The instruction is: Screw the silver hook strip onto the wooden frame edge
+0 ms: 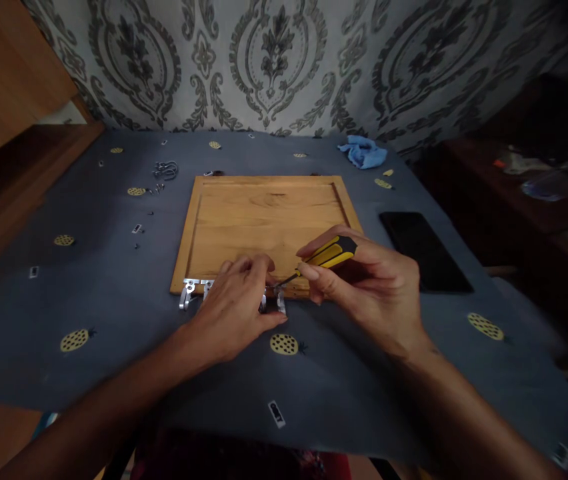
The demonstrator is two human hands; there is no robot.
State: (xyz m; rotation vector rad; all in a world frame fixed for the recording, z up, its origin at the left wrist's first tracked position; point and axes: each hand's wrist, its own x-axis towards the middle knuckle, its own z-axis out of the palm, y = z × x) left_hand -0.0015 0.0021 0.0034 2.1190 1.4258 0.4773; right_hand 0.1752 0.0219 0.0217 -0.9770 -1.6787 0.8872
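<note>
A framed wooden board point(264, 227) lies flat on the cloth. Along its near edge runs a silver metal hook rail point(191, 285), with hooks hanging past the edge. My left hand point(237, 303) is closed over the rail's right part, fingers on the board side and thumb by the last hook; it hides the middle hooks. In my right hand point(384, 287) is a black-and-yellow screwdriver point(335, 252), pinched by the handle and slanting down to the left. Its tip meets the right end of the rail, where any screw is too small to make out.
Several metal hooks point(165, 170) and small screws point(157, 190) lie left of the board. A blue cloth point(364, 152) sits at the back right, a black phone point(424, 252) on the right. The table has a grey pineapple-print cover point(129, 373); a patterned curtain point(274, 67) hangs behind.
</note>
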